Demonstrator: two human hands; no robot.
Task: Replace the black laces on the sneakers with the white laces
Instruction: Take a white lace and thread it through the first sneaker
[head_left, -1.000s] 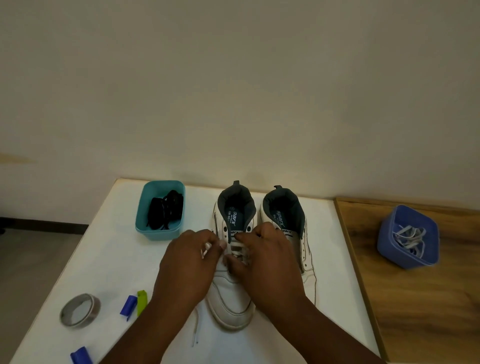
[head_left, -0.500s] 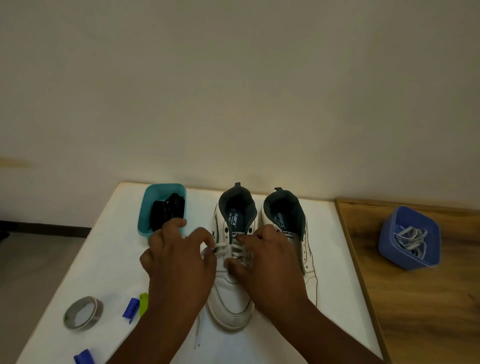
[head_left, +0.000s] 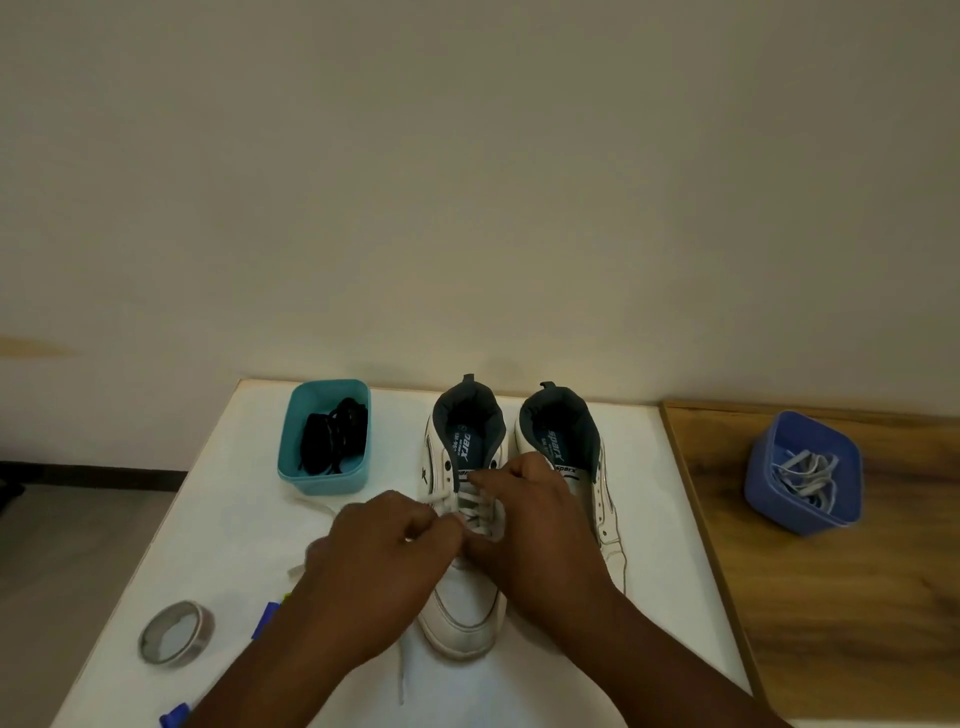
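Note:
Two white sneakers stand side by side on the white table, heels away from me. The left sneaker (head_left: 462, 608) carries a white lace (head_left: 475, 512) threaded through its lower eyelets. My left hand (head_left: 374, 566) pinches that lace at the shoe's left side, fingers curled. My right hand (head_left: 535, 525) lies over the lacing, fingers curled on the lace and the eyelet edge. Most of the right sneaker (head_left: 576, 462) shows beside my right hand. Loose lace ends trail left (head_left: 311, 504) and toward me (head_left: 401, 675).
A teal box (head_left: 291, 462) holding black laces (head_left: 335, 436) stands at the back left. A blue box (head_left: 758, 493) with white laces (head_left: 802, 475) sits on the wooden top to the right. A tape roll (head_left: 176, 634) and blue scraps (head_left: 265, 618) lie near the front left.
My left hand dropped from a raised, spread pose back down beside the shoe, pulling the lace out to the left. My right hand stayed on the lacing.

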